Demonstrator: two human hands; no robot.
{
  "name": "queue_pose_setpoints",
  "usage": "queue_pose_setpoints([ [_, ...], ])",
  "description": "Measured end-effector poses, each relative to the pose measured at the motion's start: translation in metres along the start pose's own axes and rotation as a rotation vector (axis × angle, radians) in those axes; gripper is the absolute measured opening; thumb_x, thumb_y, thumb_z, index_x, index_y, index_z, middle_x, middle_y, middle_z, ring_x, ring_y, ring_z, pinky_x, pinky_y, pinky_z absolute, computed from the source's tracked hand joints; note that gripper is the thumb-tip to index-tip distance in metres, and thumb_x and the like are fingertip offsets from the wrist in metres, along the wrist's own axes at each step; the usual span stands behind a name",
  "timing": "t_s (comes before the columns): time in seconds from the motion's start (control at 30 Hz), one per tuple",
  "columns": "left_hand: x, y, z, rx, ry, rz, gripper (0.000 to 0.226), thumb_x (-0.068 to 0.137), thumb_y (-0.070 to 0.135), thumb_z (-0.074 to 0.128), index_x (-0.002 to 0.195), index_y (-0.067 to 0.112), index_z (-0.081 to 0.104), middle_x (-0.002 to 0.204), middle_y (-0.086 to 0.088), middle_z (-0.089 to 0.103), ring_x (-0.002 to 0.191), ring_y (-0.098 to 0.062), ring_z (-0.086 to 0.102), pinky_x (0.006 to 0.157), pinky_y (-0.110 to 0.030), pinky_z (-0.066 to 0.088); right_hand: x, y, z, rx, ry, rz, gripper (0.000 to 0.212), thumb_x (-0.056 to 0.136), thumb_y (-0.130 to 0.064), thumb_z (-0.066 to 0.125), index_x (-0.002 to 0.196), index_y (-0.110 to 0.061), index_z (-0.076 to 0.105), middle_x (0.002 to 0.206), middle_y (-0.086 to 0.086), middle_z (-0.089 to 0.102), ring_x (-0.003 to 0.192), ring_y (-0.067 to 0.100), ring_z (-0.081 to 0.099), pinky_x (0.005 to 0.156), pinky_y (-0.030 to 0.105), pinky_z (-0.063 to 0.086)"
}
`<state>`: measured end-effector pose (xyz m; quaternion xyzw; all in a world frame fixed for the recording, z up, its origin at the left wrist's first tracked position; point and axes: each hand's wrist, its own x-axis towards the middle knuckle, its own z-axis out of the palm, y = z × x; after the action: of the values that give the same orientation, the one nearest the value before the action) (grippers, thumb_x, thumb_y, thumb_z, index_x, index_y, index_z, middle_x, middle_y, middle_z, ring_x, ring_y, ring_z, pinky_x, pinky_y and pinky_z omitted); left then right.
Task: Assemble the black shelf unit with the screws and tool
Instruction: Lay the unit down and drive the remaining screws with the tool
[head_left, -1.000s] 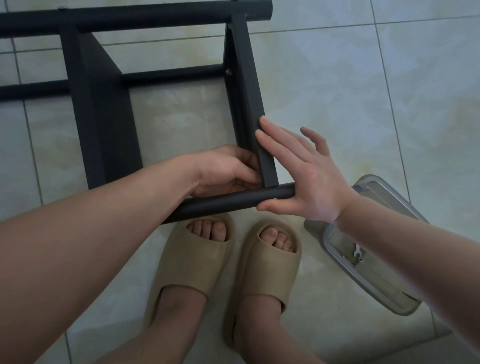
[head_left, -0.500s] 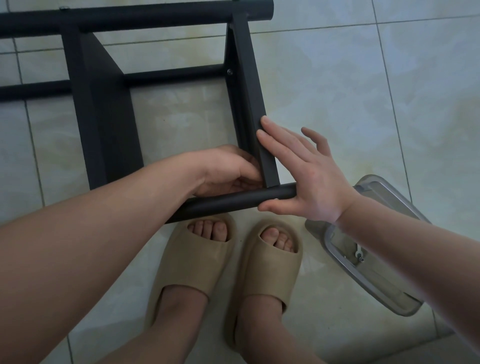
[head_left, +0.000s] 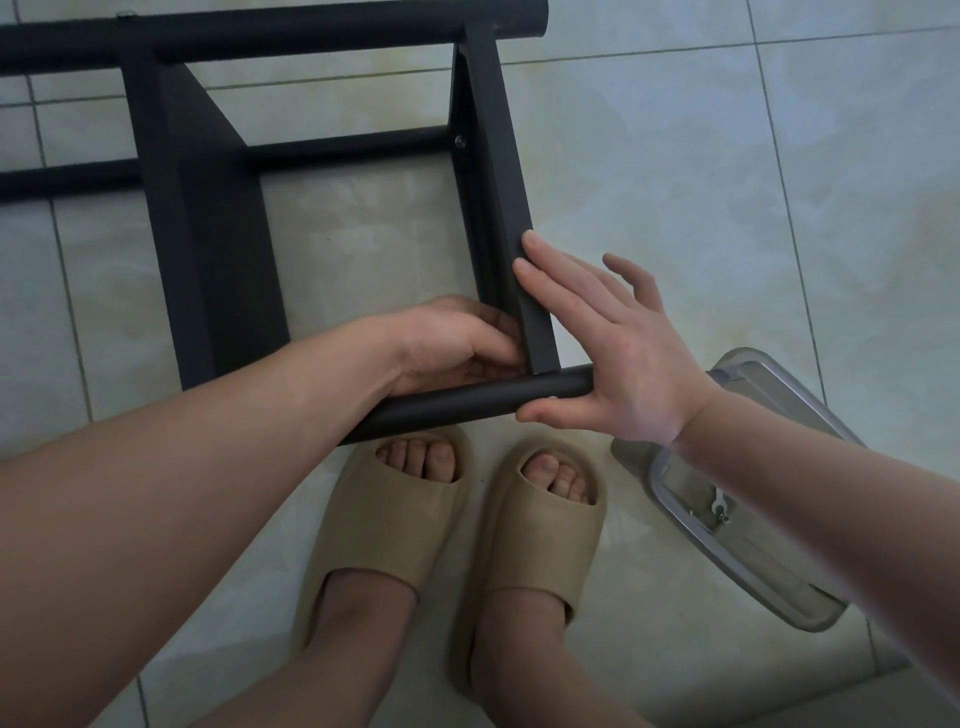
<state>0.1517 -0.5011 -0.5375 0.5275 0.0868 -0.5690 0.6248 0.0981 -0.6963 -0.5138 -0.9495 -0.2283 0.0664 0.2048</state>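
1. On the floor (head_left: 727, 208), the black shelf unit (head_left: 208, 249) is braced at its near corner by the right hand (head_left: 618, 353), fingers straight.
2. The left hand (head_left: 457, 348) is curled inside that corner; its contents cannot be told.
3. The joint should be held square.

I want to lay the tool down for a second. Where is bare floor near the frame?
Bare tile lies right of the end panel, beyond the clear container, and between that panel and the wide panel. The near corner is crowded: left hand, right hand, the tube, the slippers.
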Motion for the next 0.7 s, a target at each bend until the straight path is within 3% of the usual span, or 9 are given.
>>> queue_pose_setpoints([
  [0.13, -0.0009, 0.0003, 0.0016, 0.078, -0.021, -0.009, 0.019, 0.091, 0.002, 0.06, 0.084, 0.008, 0.076, 0.088, -0.014, 0.074, 0.077, -0.022, 0.071, 0.067, -0.028, 0.058, 0.0004, 0.0008, 0.0004, 0.003, -0.003, 0.008, 0.106, 0.075, -0.077, 0.061, 0.157, -0.015, 0.034, 0.166, 0.001, 0.024, 0.15, 0.016, 0.031, 0.118, 0.057, 0.022],
  [0.23, -0.0013, 0.0013, 0.0018, 0.107, -0.008, -0.001, 0.025, 0.09, -0.001, 0.06, 0.076, 0.011, 0.078, 0.077, -0.01, 0.074, 0.067, -0.018, 0.071, 0.059, -0.023, 0.055, 0.0002, 0.001, 0.0005, 0.004, -0.007, 0.006, 0.106, 0.076, -0.077, 0.062, 0.157, -0.015, 0.033, 0.166, 0.001, 0.023, 0.151, 0.016, 0.031, 0.119, 0.057, 0.022],
  [0.53, 0.0013, -0.0019, 0.0004, -0.004, -0.015, 0.024, 0.022, 0.089, -0.012, 0.053, 0.086, 0.003, 0.068, 0.072, -0.008, 0.071, 0.063, -0.017, 0.07, 0.059, -0.023, 0.055, 0.0004, 0.0004, -0.0004, 0.007, -0.012, 0.011, 0.106, 0.076, -0.077, 0.061, 0.157, -0.015, 0.033, 0.166, 0.002, 0.023, 0.151, 0.016, 0.03, 0.119, 0.056, 0.021],
  [0.7, 0.0008, -0.0039, -0.0004, 0.023, -0.049, 0.016, 0.019, 0.092, 0.001, 0.056, 0.087, 0.009, 0.072, 0.08, -0.006, 0.074, 0.072, -0.016, 0.071, 0.063, -0.024, 0.055, -0.0009, -0.0015, 0.0004, 0.012, -0.002, 0.011, 0.106, 0.075, -0.076, 0.062, 0.156, -0.014, 0.035, 0.166, 0.002, 0.024, 0.15, 0.016, 0.032, 0.119, 0.055, 0.021],
])
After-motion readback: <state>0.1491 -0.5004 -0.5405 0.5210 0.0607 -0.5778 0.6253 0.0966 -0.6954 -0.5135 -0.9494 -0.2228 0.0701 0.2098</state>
